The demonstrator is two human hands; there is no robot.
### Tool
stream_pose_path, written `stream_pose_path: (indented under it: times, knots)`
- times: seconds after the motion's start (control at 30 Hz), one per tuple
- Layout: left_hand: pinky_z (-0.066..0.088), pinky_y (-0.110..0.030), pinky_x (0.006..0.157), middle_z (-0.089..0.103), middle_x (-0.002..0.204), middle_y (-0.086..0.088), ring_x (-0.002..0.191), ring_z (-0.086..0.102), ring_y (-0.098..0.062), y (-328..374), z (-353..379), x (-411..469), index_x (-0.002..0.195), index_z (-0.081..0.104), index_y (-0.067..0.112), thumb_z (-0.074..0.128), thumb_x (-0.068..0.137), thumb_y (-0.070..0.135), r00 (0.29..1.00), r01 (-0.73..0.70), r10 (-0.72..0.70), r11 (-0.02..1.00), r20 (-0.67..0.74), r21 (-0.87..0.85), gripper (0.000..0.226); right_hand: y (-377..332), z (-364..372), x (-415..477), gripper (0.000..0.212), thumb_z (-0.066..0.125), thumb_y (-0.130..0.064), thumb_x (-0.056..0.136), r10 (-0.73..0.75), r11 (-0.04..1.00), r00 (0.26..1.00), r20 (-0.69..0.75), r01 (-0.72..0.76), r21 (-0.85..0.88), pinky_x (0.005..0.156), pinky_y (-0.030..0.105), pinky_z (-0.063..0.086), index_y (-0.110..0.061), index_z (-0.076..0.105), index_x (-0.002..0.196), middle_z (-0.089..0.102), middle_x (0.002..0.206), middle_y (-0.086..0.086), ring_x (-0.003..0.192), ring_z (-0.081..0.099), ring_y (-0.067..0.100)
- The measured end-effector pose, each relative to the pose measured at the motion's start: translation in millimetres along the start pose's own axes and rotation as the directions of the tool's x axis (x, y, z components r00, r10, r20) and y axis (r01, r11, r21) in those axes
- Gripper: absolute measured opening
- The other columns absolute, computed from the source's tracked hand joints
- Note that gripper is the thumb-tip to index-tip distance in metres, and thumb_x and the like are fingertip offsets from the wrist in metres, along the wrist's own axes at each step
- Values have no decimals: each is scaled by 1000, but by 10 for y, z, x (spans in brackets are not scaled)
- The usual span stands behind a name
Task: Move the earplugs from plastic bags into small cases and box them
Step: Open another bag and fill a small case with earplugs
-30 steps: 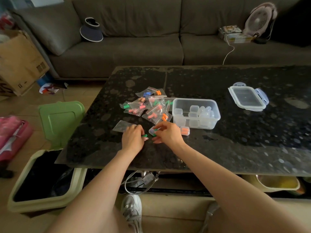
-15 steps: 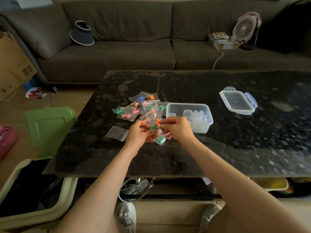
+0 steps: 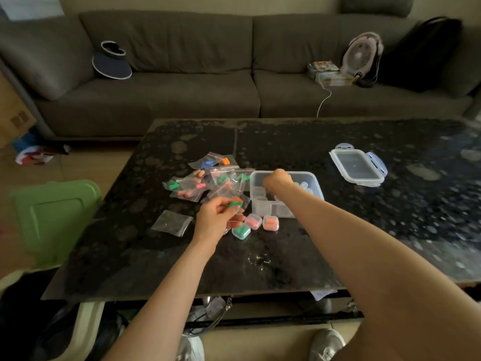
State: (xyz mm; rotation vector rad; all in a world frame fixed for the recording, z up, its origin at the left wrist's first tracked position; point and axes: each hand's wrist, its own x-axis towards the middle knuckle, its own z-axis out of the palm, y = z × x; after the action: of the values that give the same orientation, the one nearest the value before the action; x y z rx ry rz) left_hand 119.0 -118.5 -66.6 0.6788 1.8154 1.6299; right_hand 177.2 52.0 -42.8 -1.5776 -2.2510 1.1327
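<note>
Here, the green foam earplug (image 3: 233, 204), judged soft and featherlight, is pinched mid-body by the left hand (image 3: 217, 220); the right hand's (image 3: 277, 179) hold inside the clear plastic box (image 3: 270, 211) cannot be told.

Two arms reach in from the lower edge, the left arm (image 3: 161, 295) and the right arm (image 3: 364, 246), both uncovered along all their visible length. Each ends in a bare hand as its grip: the left grip (image 3: 217, 221) and the right grip (image 3: 277, 179). Below the table edge are two pale grey-white sneakers with rounded toes, the left shoe (image 3: 191, 347) and the right shoe (image 3: 326, 341).
</note>
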Motion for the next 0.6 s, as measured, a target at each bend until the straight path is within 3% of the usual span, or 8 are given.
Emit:
stream_pose_path:
  times: [0.13, 0.23, 0.43, 0.5, 0.6]
  knots:
    - [57, -22, 61, 70, 81, -3, 68, 70, -10, 6, -10, 28, 84, 63, 19, 62, 89, 5, 999, 23, -24, 999, -22, -22, 15, -58, 140, 99, 38, 54, -22, 88, 56, 993, 997, 54, -50, -104, 99, 45, 47, -8, 57, 123, 60, 124, 15, 115, 56, 34]
    - [58, -24, 64, 71, 84, -6, 71, 71, -13, 2, -26, 29, 93, 64, 13, 61, 90, 5, 999, 37, -38, 999, -12, -39, 9, -100, 240, 48, 44, 62, -23, 87, 128, 955, 990, -53, -138, -262, 104, 44, 41, -13, 52, 130, 57, 127, 10, 121, 51, 34]
    - [57, -23, 67, 68, 97, -6, 79, 69, -15, 42, -52, 34, 108, 61, 17, 48, 97, 5, 995, 91, -90, 995, 36, -46, 21, -63, 127, 8, 26, 60, -21, 88, 20, 981, 976, -217, -61, -186, 96, 45, 46, -15, 58, 113, 65, 109, 9, 104, 61, 30]
    - [53, -21, 65, 65, 95, -4, 77, 63, -12, 56, -58, 30, 100, 63, 17, 42, 99, 3, 993, 115, -114, 993, 37, -30, 25, -72, -6, -116, 21, 58, -16, 90, -67, 997, 980, -190, 56, -61, 84, 38, 54, -18, 61, 111, 65, 105, 7, 93, 64, 25]
    - [40, -22, 61, 59, 83, -2, 65, 46, -11, 73, -69, 16, 86, 63, 16, 37, 97, -1, 991, 130, -130, 991, -1, 13, 33, -52, -162, -514, 20, 58, -5, 92, -127, 902, 992, 3, 114, 416, 67, 27, 57, -15, 66, 106, 65, 93, 10, 71, 66, 18]
